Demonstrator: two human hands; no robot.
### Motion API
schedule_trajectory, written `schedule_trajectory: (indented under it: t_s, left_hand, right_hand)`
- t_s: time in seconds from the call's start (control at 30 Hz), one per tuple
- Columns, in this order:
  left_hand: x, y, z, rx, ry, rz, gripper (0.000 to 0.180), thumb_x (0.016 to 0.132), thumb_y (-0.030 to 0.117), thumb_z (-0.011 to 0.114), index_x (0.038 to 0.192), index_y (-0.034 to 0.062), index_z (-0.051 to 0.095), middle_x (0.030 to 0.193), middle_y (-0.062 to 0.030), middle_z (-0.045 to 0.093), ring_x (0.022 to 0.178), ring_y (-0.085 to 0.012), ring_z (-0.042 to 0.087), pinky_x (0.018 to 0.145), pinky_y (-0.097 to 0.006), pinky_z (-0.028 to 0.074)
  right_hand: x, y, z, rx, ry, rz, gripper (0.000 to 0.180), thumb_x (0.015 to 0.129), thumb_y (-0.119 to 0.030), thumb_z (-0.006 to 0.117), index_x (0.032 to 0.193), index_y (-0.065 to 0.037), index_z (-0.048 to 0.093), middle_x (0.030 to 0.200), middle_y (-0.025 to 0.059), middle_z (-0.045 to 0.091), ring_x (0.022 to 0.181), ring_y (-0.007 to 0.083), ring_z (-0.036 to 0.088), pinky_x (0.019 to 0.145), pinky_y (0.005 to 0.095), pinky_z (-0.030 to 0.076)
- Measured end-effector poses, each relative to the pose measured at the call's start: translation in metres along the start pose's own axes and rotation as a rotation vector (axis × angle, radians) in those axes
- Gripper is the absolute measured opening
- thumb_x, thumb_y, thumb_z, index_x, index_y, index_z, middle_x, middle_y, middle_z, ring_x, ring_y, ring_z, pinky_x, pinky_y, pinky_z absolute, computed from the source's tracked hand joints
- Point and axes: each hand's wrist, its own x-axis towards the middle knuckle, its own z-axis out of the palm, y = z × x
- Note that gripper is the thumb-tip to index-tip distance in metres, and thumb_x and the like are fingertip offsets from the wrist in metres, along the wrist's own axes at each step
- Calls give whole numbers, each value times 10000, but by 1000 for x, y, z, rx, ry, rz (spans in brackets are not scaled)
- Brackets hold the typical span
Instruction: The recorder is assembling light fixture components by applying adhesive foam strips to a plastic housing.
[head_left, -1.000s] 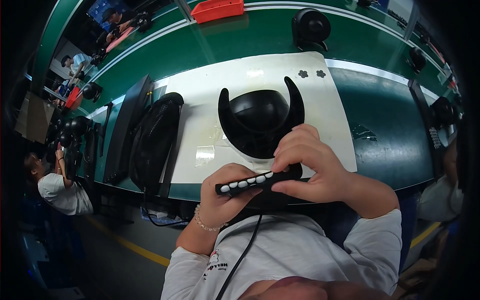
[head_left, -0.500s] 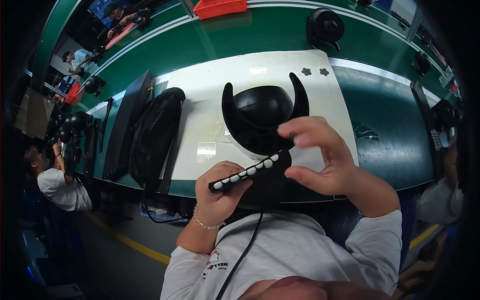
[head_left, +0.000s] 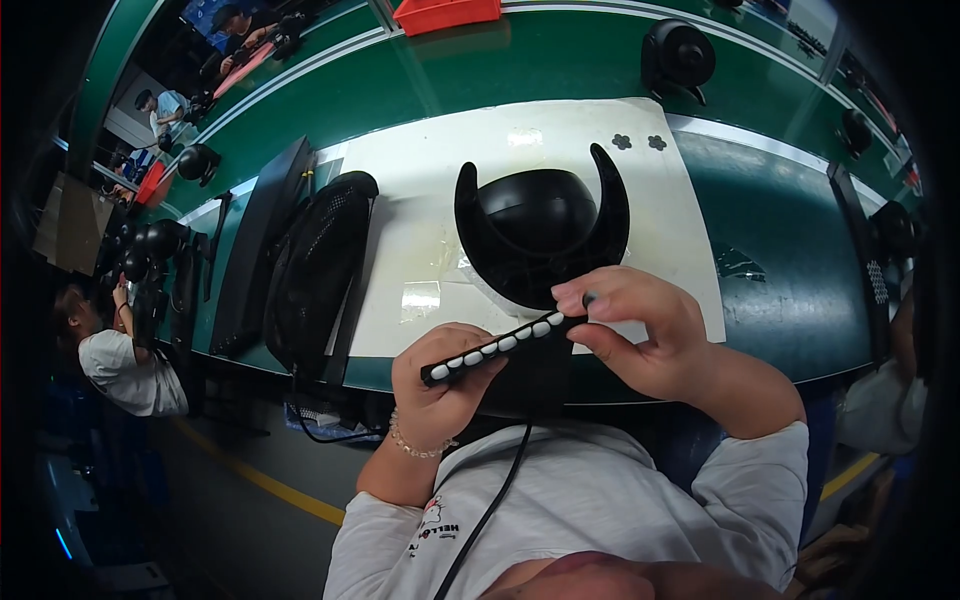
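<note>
My left hand (head_left: 437,375) is closed around the near-left end of a narrow black strip (head_left: 512,341) that carries a row of white oval pads. The strip slants up to the right in front of my chest. At its far-right end, the fingers and thumb of my right hand (head_left: 650,322) close in on the tip. A small dark spot shows at one fingertip; I cannot make out what it is. Just beyond my hands, a black rounded shell with two upright horn-like arms (head_left: 542,240) rests on the white sheet (head_left: 400,240).
Left of the sheet lie a black mesh bag (head_left: 322,270) and a long black box (head_left: 262,250). A round black device (head_left: 682,55) stands at the back right, and a red bin (head_left: 445,14) at the back. Co-workers sit at the left. A black cord (head_left: 487,510) hangs down my shirt.
My right hand has come down onto the strip's right end, its fingers drawing closer together. The left hand keeps its hold, and the whole view has shifted slightly.
</note>
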Motion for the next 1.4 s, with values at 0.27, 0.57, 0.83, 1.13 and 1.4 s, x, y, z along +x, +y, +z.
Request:
schedule_trajectory:
  t_s: [0.27, 0.57, 0.83, 1.13, 1.4]
  left_hand:
    - [-9, 6, 2, -134, 77, -247, 153, 686, -123, 641, 804, -36, 599, 735, -69, 609, 666, -112, 562, 600, -225, 437]
    - [-7, 7, 7, -169, 111, -262, 145, 679, -116, 651, 777, -32, 585, 727, -59, 601, 645, -101, 539, 593, -221, 423]
    - [-4, 3, 7, -60, 20, -199, 144, 649, -120, 663, 714, -32, 569, 713, -92, 602, 622, -149, 555, 577, -242, 430]
    - [-5, 3, 10, -94, 94, -280, 121, 679, -78, 672, 763, -32, 596, 684, -58, 595, 598, -90, 526, 558, -213, 415]
    - [-2, 8, 8, -136, 83, -404, 136, 683, -72, 678, 791, -30, 607, 698, -29, 611, 642, -58, 534, 582, -194, 427]
  right_hand:
    - [2, 0, -10, -212, -25, -323, 400, 672, 73, 641, 1013, -88, 507, 881, 73, 584, 861, 278, 607, 678, 353, 455]
    - [-3, 4, 2, -7, -11, -118, 597, 676, 49, 666, 1180, -121, 395, 1079, 91, 520, 925, 209, 534, 742, 341, 378]
    - [0, 1, -1, -141, -127, -130, 717, 672, 141, 618, 1235, -155, 287, 1079, 132, 401, 817, 203, 567, 670, 298, 498]
    - [4, -4, -5, -189, -69, -121, 734, 659, 155, 619, 1233, -161, 288, 1125, 163, 399, 790, 200, 579, 643, 292, 483]
    - [2, -9, -6, -127, -262, -242, 643, 649, 158, 613, 1153, -161, 373, 1059, 133, 449, 775, 219, 580, 568, 270, 458]
